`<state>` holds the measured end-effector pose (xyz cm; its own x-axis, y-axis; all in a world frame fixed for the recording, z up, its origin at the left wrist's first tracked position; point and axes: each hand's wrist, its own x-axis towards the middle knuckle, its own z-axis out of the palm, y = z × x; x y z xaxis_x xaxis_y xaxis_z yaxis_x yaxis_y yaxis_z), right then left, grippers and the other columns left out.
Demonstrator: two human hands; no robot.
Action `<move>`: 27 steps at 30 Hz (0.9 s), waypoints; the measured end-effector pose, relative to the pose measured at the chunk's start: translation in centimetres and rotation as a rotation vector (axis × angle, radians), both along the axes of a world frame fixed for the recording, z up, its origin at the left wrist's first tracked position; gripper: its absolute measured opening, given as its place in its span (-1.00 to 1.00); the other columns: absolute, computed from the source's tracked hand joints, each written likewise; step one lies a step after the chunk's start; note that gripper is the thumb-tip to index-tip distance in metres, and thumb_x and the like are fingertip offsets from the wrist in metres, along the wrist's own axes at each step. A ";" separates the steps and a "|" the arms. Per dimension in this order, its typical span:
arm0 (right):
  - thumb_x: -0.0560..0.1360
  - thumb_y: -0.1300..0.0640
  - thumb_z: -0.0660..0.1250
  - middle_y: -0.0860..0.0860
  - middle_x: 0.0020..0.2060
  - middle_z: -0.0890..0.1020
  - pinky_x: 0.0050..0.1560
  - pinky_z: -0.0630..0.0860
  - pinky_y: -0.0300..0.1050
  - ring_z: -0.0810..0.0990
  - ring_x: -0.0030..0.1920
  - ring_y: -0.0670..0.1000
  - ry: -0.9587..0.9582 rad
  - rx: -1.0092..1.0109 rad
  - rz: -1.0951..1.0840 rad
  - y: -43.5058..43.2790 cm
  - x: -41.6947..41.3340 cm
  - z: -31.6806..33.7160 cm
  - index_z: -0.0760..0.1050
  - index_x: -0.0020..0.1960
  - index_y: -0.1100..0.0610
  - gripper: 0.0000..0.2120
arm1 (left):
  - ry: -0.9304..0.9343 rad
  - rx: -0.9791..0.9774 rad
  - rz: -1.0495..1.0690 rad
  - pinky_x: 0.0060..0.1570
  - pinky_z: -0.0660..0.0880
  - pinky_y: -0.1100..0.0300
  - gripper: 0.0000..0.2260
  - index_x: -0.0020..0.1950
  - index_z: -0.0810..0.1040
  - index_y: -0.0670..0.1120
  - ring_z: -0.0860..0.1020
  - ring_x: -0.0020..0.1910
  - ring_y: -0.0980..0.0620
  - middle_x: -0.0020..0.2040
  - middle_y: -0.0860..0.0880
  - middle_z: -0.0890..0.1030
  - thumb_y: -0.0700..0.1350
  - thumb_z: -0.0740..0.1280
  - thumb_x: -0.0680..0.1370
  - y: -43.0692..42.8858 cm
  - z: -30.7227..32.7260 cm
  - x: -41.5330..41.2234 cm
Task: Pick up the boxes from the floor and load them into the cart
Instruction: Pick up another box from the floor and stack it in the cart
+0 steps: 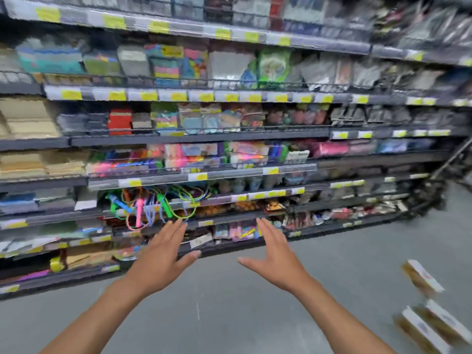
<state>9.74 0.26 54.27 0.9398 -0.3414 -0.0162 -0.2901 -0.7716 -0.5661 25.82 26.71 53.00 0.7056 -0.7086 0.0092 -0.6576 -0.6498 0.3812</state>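
Three brown boxes with white faces lie on the grey floor at the lower right: one box (pixel 422 278) farther off, and two more boxes (pixel 421 330) (pixel 447 321) side by side near the frame's corner. My left hand (pixel 161 256) and my right hand (pixel 278 259) are stretched out in front of me with fingers straight and spread, palms facing each other, holding nothing. Both hands are well to the left of the boxes. The whole view is blurred. A dark wheeled frame (pixel 434 198) at the far right could be the cart; I cannot tell.
Long store shelves (pixel 204 137) full of stationery and coloured packs with yellow price tags run across the view from left to right. Their lowest shelf edge (pixel 63 279) juts over the floor at the left. Bare grey floor (pixel 229 302) lies beneath my arms.
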 end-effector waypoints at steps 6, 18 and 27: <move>0.17 -0.73 0.14 -0.17 0.63 0.07 0.60 0.06 -0.01 0.00 0.63 -0.11 -0.043 0.071 -0.367 -8.4 -8.0 -0.9 0.01 0.65 -0.11 0.22 | 0.049 -0.007 -0.280 0.56 -0.06 0.12 0.13 0.66 0.05 0.00 -0.10 0.64 0.04 0.64 0.11 -0.08 0.67 -0.28 0.28 -13.8 0.6 -1.4; 0.35 -0.55 0.31 -0.10 0.64 0.11 0.60 0.07 -0.02 0.03 0.63 -0.08 -0.106 0.154 -0.974 -20.0 -17.4 -2.4 0.07 0.64 -0.08 0.03 | 0.088 0.044 -0.776 0.52 -0.15 0.20 0.09 0.67 0.00 0.03 -0.16 0.63 0.06 0.66 0.08 -0.11 0.65 -0.26 0.30 -39.0 -1.3 -1.4; 0.29 -0.57 0.30 -0.10 0.62 0.16 0.57 0.17 0.01 0.14 0.60 -0.03 -0.150 0.191 -1.283 -26.0 -20.9 -2.9 0.09 0.65 -0.08 0.08 | 0.063 0.164 -1.061 0.58 -0.14 0.09 -0.17 0.67 -0.10 0.02 -0.17 0.63 0.05 0.67 0.04 -0.14 0.44 0.02 0.55 -53.5 -2.3 -4.9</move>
<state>-11.12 -25.74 51.40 -0.0553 -0.9946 -0.0881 -0.6799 0.1021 -0.7262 20.95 -26.78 50.71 -0.2744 -0.9488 -0.1562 -0.8981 0.1948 0.3944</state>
